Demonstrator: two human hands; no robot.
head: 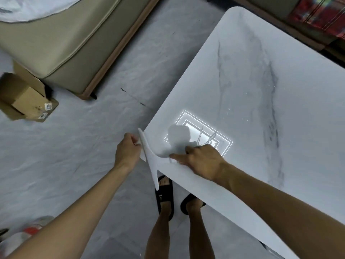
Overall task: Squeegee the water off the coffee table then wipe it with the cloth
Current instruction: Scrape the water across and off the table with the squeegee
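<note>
Your right grip (pixel 202 161) is curled round the handle of the white squeegee (pixel 149 157), with the forefinger stretched out along the handle toward the blade. The squeegee sits at the near left corner of the table (pixel 242 81). Its handle lies over the tabletop and its long blade runs along the corner edge, the lower end sticking out past the table above the floor (pixel 84 146).

Your left grip (pixel 127 149) is off the table, just beside the upper end of the blade, fingers curled in against the blade's back. You cannot tell from here whether it pinches the blade or only rests against it.

Just beyond your right knuckles, thin water streaks (pixel 200 136) show inside a bright rectangular light reflection (pixel 194 130) on the marble-patterned top. A few droplets (pixel 228 109) glint farther up the table.

Below the table's corner your feet stand in black slippers (pixel 165 197) on the floor. Off to the left a beige sofa (pixel 61 43) stands well apart from the table, with an open cardboard box (pixel 26 98) beside its corner. A red plaid fabric (pixel 317 14) lies past the table's far right edge.
</note>
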